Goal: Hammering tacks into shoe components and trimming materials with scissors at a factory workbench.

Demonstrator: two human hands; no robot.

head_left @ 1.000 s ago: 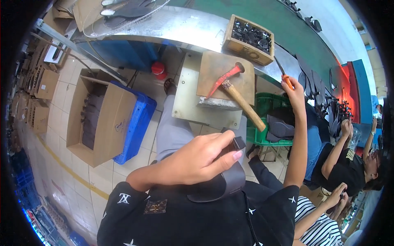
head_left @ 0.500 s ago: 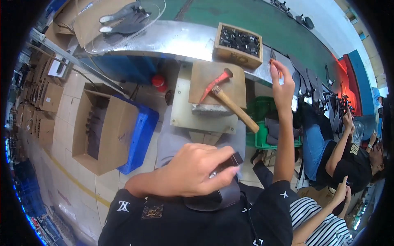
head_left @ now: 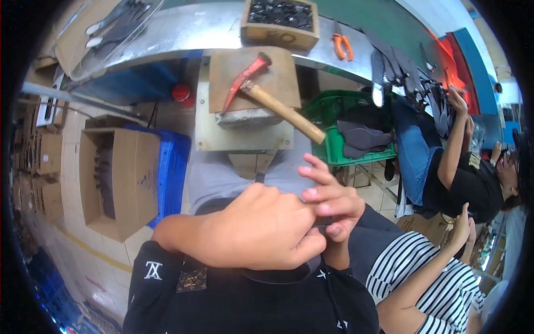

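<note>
My left hand (head_left: 256, 231) is curled in front of my chest over a dark piece that is almost wholly hidden under it. My right hand (head_left: 328, 200) meets the left hand's fingertips, index finger stretched out and the other fingers bent; whether it grips anything is hidden. Beyond the hands, a hammer (head_left: 267, 94) with a red head and a wooden handle lies on a wooden block (head_left: 278, 72) that rests on a metal stand (head_left: 245, 136). Orange-handled pliers (head_left: 342, 45) lie on the metal bench (head_left: 183, 30).
A wooden box (head_left: 281, 34) of small dark parts sits on the bench. A green crate (head_left: 334, 150) holds dark soles on the right. An open cardboard box (head_left: 139, 178) and a blue crate (head_left: 173, 161) stand left. A seated person in black (head_left: 467, 178) and one in stripes (head_left: 411, 267) work on my right.
My right hand has come down from the pliers on the bench to the left hand at my chest. The view has tilted slightly; the hammer has not moved.
</note>
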